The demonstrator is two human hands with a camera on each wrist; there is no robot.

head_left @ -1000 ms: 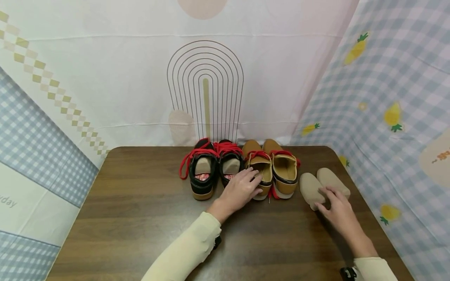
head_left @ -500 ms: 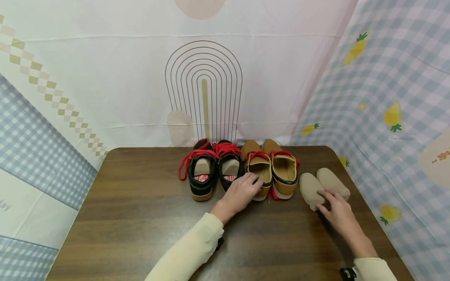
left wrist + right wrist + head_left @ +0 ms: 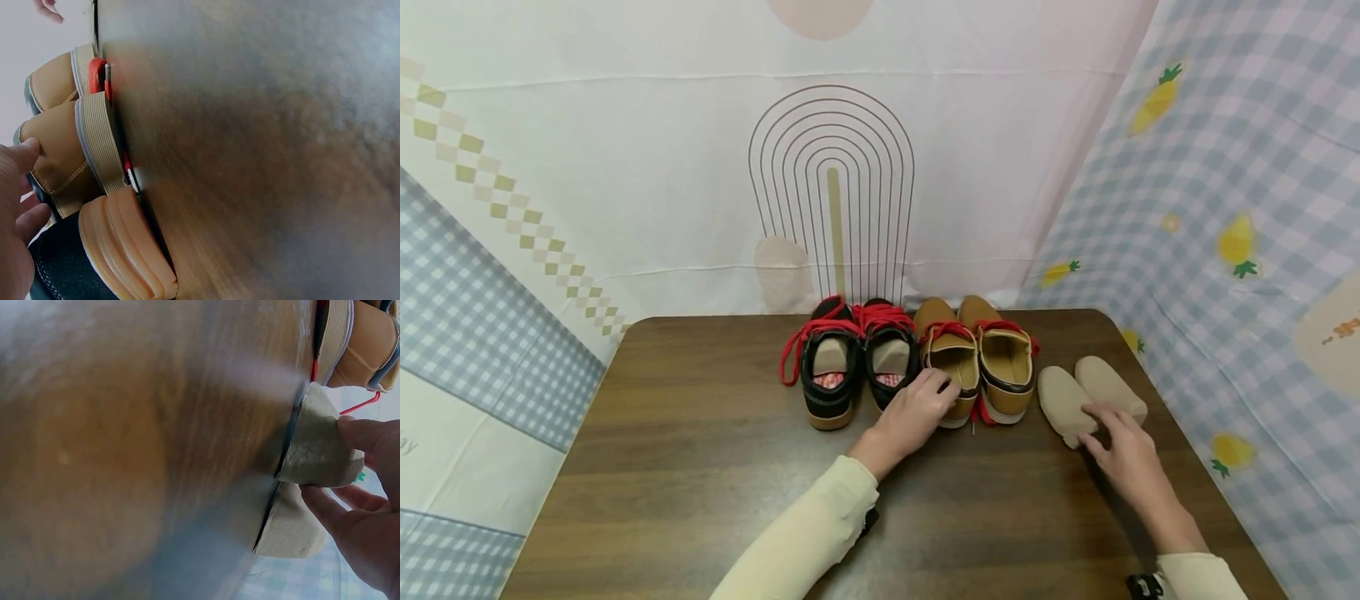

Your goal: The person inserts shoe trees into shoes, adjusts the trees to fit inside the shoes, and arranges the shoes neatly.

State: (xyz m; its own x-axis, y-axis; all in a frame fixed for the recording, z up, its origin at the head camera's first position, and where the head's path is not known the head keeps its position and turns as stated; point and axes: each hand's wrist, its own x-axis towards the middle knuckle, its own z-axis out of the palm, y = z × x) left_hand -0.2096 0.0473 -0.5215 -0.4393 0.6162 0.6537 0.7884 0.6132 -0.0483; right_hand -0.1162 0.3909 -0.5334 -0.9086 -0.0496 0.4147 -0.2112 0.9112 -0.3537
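In the head view, my left hand (image 3: 916,411) is at the heel of the left tan shoe (image 3: 942,317), fingers bent over its collar. The left wrist view has the thumb against the tan heel (image 3: 59,147), other fingertips partly hidden beside it. A black shoe (image 3: 829,400) stands just left of that hand. My right hand (image 3: 1129,456) pinches the back end of the left beige shoe insert (image 3: 1063,402) between thumb and fingers. A second beige insert (image 3: 1111,385) lies against it on the right. Both tan shoes have red laces.
The second black shoe (image 3: 891,342), red-laced and holding a beige insert, and the right tan shoe (image 3: 1006,367) complete the row along the back of the brown table (image 3: 685,467). A white printed cloth (image 3: 700,183) hangs behind; a checked cloth (image 3: 1285,333) is at the right.
My left hand's fingers have drawn in from a spread pose over the left tan shoe to a bent one at its heel. The right hand has barely moved, still on the insert.
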